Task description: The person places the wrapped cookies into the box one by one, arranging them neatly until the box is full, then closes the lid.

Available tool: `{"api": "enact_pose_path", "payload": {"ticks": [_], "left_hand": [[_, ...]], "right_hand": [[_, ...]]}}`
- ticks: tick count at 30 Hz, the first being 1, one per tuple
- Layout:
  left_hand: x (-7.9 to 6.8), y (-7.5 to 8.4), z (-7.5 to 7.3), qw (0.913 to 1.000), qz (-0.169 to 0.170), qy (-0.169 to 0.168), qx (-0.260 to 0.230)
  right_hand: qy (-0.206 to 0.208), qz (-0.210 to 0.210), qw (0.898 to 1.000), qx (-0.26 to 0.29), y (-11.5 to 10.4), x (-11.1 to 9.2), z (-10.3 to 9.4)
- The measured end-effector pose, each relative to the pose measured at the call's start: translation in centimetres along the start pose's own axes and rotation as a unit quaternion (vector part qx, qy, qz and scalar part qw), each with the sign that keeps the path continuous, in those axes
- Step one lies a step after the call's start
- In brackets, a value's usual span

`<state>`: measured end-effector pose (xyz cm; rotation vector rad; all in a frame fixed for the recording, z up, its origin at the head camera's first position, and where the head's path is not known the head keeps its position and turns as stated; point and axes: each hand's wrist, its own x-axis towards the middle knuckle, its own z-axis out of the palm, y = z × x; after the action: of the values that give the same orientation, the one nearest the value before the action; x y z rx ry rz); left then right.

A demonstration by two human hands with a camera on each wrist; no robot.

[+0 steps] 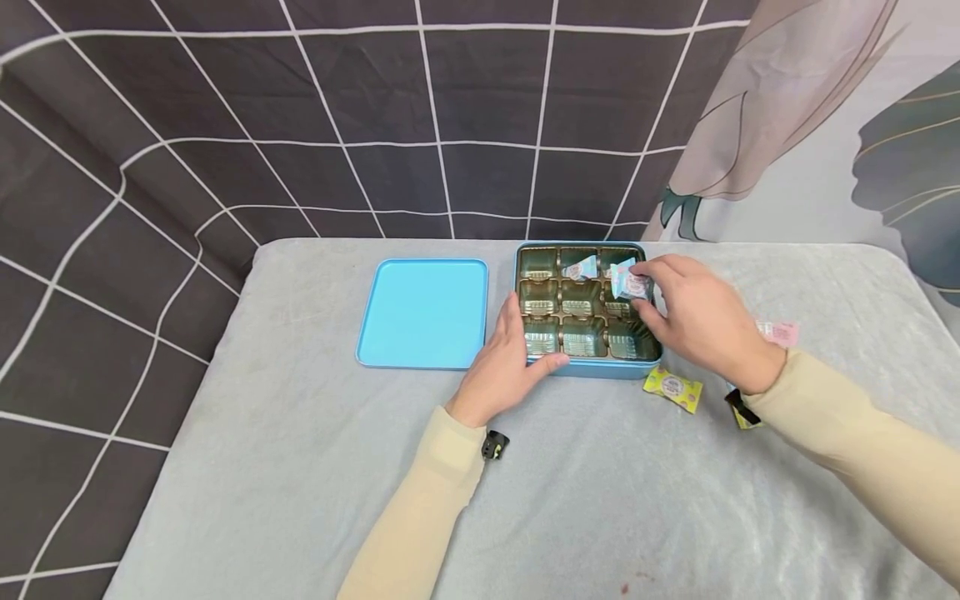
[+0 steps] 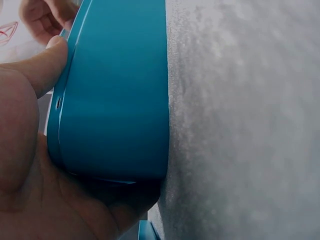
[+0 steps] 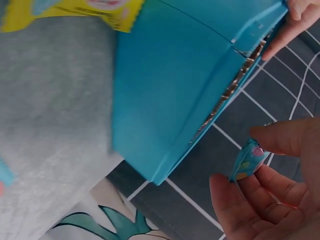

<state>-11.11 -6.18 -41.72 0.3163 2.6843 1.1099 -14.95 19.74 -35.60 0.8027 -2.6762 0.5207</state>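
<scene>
Right hand (image 1: 701, 315), fingers pinching a probably light, slippery candy (image 1: 628, 283) best held mid-body, hangs over the tin (image 1: 600, 368); left hand (image 1: 504, 367), fingers straight, braces its near-left corner.

White-gridded dark cloth (image 1: 487, 87) hangs behind the far edge of the surface (image 1: 262, 467); pale cloth (image 1: 817, 167), perhaps flower-patterned, behind its far-right corner.

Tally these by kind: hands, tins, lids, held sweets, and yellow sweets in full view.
Hands: 2 (left hand, right hand)
Tin: 1
Lid: 1
Held sweet: 1
Yellow sweet in full view: 1
Total: 6
</scene>
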Motion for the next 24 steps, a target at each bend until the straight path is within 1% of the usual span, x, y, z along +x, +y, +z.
{"api": "enact_pose_path", "payload": {"ticks": [7,14,24], "left_hand": [[0.1,-0.1,0.0,1.0,0.005,0.003,0.001],[0.2,-0.2,0.1,0.9999,0.01,0.005,-0.005],[0.2,-0.2,0.1,0.9999,0.007,0.001,-0.01]], "right_hand": [[-0.004,-0.006,1.0,0.001,-0.6,1.0,0.4],[-0.011,-0.006,1.0,-0.004,-0.6,2.1,1.1],[-0.019,-0.013,1.0,-0.008,-1.0,4.0,2.1]]}}
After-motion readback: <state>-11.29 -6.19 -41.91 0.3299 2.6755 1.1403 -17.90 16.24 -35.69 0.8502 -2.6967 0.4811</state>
